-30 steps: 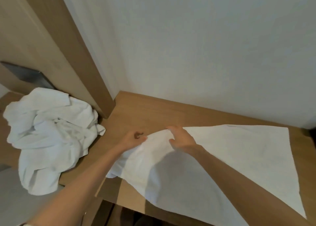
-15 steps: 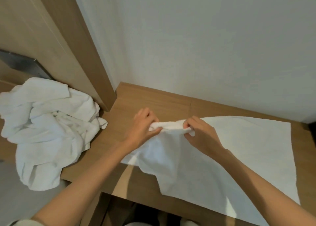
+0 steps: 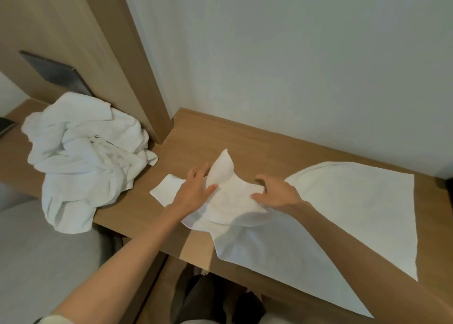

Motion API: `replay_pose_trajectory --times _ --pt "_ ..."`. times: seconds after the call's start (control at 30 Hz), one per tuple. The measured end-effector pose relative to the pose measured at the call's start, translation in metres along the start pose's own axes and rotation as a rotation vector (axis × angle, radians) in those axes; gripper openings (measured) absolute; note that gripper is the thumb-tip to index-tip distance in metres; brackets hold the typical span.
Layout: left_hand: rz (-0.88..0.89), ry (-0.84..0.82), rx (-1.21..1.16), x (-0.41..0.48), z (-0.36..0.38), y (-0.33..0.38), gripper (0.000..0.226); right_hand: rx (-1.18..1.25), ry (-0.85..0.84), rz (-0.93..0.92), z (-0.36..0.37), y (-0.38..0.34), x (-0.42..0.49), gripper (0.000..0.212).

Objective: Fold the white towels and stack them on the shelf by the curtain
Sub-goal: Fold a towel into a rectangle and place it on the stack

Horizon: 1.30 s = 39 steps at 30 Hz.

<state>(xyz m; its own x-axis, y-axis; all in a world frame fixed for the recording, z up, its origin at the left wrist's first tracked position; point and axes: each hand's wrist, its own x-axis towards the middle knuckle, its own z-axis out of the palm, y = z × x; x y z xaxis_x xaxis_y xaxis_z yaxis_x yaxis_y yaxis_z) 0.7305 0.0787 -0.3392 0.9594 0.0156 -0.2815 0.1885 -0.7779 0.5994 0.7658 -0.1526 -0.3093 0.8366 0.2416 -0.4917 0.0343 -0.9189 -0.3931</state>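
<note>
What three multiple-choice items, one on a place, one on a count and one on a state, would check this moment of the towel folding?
1. Where is the towel pile?
A. On the counter, left of the spread towel
B. On the floor
C. On top of the spread towel

2. How many hands touch the spread towel?
A. None
B. One
C. Two

3. What state is the towel pile in?
A. Neatly folded
B. Crumpled
C. Rolled up

Answers:
1 A, because the pile lies at the counter's left end, apart from the spread towel.
2 C, because the left hand and the right hand both touch its bunched end.
3 B, because it is a loose heap with no squared folds.
</note>
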Motion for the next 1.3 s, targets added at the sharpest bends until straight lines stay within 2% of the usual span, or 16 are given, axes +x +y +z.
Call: replay_pose_trajectory --times 0.07,0.17,0.3,0.37,0.43,0.5,0.57,0.67,0.77,0.87,0.93,1.0,1.07,1.17,1.3 --pt "-0.099 -0.117 0.035 0.011 0.0 0.004 0.067 -0.025 -0.086 0.056 0.011 -0.005 0.005 0.04" --pt "-0.13 -0.157 0.008 0.022 -0.002 -0.001 0.059 0.058 -0.048 0.071 0.017 -0.006 0.008 0.018" --pt "-0.071 -0.27 0.048 0.029 -0.008 -0.006 0.023 0.103 -0.034 0.03 -0.004 -0.013 0.013 0.014" --pt "-0.068 -0.171 -0.024 0.038 -0.017 -0.002 0.015 0.146 0.018 -0.005 -0.023 -0.021 0.019 0.014" --pt "-0.026 0.046 -0.112 0.051 -0.033 0.003 0.015 0.187 0.143 -0.046 -0.043 -0.03 0.027 0.014" --pt "0.02 0.247 -0.187 0.064 -0.052 0.011 0.019 0.23 0.316 -0.079 -0.059 -0.039 0.041 0.013" --pt "-0.002 0.318 -0.261 0.078 -0.069 0.018 0.028 0.293 0.407 -0.08 -0.066 -0.047 0.056 0.023" --pt "-0.064 0.304 -0.228 0.09 -0.079 0.007 0.047 0.309 0.331 -0.075 -0.057 -0.058 0.074 0.049" --pt "-0.102 0.169 0.012 0.087 -0.075 -0.03 0.043 0.204 0.251 -0.086 -0.034 -0.061 0.085 0.049" --pt "-0.274 -0.07 0.249 0.073 -0.068 -0.065 0.068 0.053 -0.049 -0.098 -0.002 -0.061 0.093 0.056" --pt "-0.291 -0.056 0.339 0.062 -0.061 -0.08 0.073 -0.069 -0.202 -0.059 0.02 -0.062 0.098 0.064" --pt "-0.249 0.032 0.361 0.056 -0.056 -0.092 0.067 -0.127 -0.204 -0.015 0.034 -0.065 0.102 0.067" --pt "-0.221 0.056 0.301 0.054 -0.055 -0.1 0.059 -0.087 -0.136 0.025 0.04 -0.07 0.102 0.068" --pt "-0.28 0.063 0.235 0.049 -0.056 -0.105 0.06 -0.101 -0.093 0.017 0.039 -0.072 0.098 0.066" --pt "-0.297 0.186 0.047 0.033 -0.071 -0.103 0.051 -0.058 -0.026 -0.001 0.028 -0.07 0.086 0.055"
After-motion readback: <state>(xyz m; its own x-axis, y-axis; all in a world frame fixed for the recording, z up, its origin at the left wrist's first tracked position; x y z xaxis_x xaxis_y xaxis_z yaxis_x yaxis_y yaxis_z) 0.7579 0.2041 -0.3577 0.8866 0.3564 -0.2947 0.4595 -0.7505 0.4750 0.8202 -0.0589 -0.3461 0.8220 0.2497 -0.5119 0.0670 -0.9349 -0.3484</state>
